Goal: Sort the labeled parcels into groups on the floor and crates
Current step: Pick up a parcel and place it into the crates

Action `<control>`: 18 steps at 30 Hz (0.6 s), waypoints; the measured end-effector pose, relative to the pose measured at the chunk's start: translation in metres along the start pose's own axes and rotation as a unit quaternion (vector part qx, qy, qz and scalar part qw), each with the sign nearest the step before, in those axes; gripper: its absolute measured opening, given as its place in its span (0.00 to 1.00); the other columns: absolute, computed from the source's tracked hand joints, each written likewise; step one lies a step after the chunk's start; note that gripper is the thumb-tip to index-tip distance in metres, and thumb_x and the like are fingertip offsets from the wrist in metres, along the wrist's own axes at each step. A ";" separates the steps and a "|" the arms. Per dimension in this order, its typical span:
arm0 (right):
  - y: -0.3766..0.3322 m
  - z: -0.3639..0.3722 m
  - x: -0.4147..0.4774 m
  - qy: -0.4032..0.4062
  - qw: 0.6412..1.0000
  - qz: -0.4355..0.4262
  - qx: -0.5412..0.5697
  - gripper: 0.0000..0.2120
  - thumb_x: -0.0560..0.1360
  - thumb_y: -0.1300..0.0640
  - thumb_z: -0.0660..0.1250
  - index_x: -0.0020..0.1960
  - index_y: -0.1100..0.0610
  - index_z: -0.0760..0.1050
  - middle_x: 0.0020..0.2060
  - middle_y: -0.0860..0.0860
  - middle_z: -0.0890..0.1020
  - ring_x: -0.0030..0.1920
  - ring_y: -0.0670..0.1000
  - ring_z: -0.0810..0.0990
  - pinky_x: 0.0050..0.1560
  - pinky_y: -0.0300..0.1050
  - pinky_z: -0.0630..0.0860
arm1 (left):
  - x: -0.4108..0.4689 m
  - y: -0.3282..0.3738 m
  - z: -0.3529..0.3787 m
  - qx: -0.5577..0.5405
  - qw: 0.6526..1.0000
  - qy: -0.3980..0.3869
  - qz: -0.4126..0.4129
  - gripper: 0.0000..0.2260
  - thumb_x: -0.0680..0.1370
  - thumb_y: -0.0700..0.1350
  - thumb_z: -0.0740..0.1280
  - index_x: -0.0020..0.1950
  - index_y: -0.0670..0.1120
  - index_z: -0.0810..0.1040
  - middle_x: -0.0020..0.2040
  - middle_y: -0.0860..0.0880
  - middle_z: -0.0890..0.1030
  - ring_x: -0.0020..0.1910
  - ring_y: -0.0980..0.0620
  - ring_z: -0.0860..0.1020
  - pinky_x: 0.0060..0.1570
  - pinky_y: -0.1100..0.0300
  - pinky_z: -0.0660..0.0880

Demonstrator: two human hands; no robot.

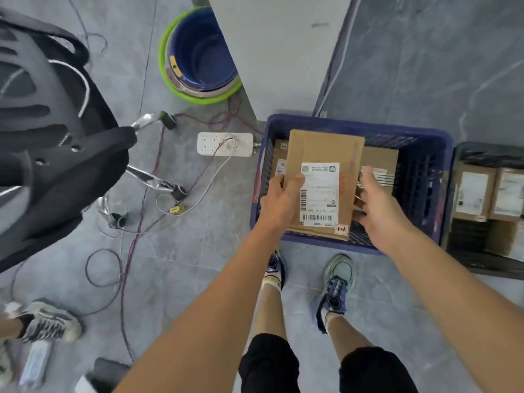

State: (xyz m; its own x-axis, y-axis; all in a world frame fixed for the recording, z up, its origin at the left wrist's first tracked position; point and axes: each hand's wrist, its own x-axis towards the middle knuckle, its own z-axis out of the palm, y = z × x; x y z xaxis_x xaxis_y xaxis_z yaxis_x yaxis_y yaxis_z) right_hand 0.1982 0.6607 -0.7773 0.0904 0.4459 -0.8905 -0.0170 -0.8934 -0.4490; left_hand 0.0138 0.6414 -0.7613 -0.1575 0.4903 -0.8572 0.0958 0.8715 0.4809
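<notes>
A flat brown cardboard parcel [326, 148] with a white shipping label and a small "1-1" sticker hovers over the blue crate [442, 154]. My left hand [279, 198] grips its left edge, thumb on the label. My right hand [380, 199] is at the parcel's right edge with fingers curled against it. More brown labeled parcels [380, 163] lie inside the blue crate beneath. A black crate [482, 151] at the right holds other labeled boxes [472, 191].
A black office chair [56, 143] fills the left. A white power strip [224, 144] and loose cables lie on the grey floor. Stacked blue and green buckets [198, 55] stand beside a white post. Another person's shoe [48, 321] is at lower left. My own feet stand near the crate.
</notes>
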 end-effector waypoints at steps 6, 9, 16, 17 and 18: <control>0.023 0.035 0.094 -0.005 1.000 0.015 0.018 0.26 0.82 0.32 0.55 0.64 0.47 0.81 0.57 0.46 0.87 0.63 0.51 0.83 0.71 0.59 0.73 | 0.092 -0.008 0.008 0.065 0.997 0.021 0.024 0.32 0.77 0.64 0.61 0.78 0.52 0.65 0.75 0.47 0.65 0.72 0.44 0.68 0.71 0.44 0.65; 0.029 0.048 0.129 -0.003 1.000 0.010 0.021 0.23 0.84 0.33 0.54 0.59 0.44 0.82 0.50 0.42 0.88 0.59 0.50 0.84 0.67 0.57 0.76 | 0.136 -0.015 0.014 0.127 0.990 0.037 0.044 0.31 0.78 0.61 0.60 0.78 0.48 0.63 0.74 0.45 0.62 0.72 0.43 0.64 0.68 0.47 0.63; 0.041 0.071 0.178 -0.044 0.999 -0.003 0.008 0.37 0.73 0.21 0.56 0.74 0.40 0.74 0.71 0.45 0.79 0.74 0.51 0.74 0.77 0.63 0.62 | 0.173 -0.040 0.026 0.263 0.957 0.081 0.092 0.37 0.78 0.59 0.62 0.82 0.49 0.53 0.80 0.42 0.58 0.78 0.39 0.58 0.73 0.38 0.61; 0.042 0.074 0.181 -0.046 0.999 0.002 0.009 0.38 0.73 0.21 0.55 0.75 0.39 0.72 0.72 0.44 0.78 0.74 0.51 0.73 0.77 0.64 0.61 | 0.174 -0.045 0.027 0.277 0.952 0.082 0.104 0.37 0.79 0.58 0.63 0.83 0.49 0.52 0.82 0.43 0.55 0.79 0.40 0.56 0.74 0.39 0.60; 0.042 0.077 0.183 -0.048 0.999 0.006 0.010 0.39 0.72 0.20 0.55 0.76 0.39 0.71 0.74 0.44 0.76 0.75 0.51 0.72 0.78 0.65 0.60 | 0.174 -0.051 0.028 0.288 0.948 0.082 0.112 0.36 0.79 0.57 0.63 0.83 0.48 0.51 0.83 0.44 0.54 0.80 0.41 0.54 0.74 0.40 0.58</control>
State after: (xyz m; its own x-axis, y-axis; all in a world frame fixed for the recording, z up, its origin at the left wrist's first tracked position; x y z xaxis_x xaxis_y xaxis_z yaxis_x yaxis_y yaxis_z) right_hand 0.1374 0.7089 -0.9646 -0.0053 0.4390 -0.8985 -0.0373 -0.8979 -0.4385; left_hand 0.0095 0.6822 -0.9398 -0.2155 0.6973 -0.6836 0.6578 0.6210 0.4261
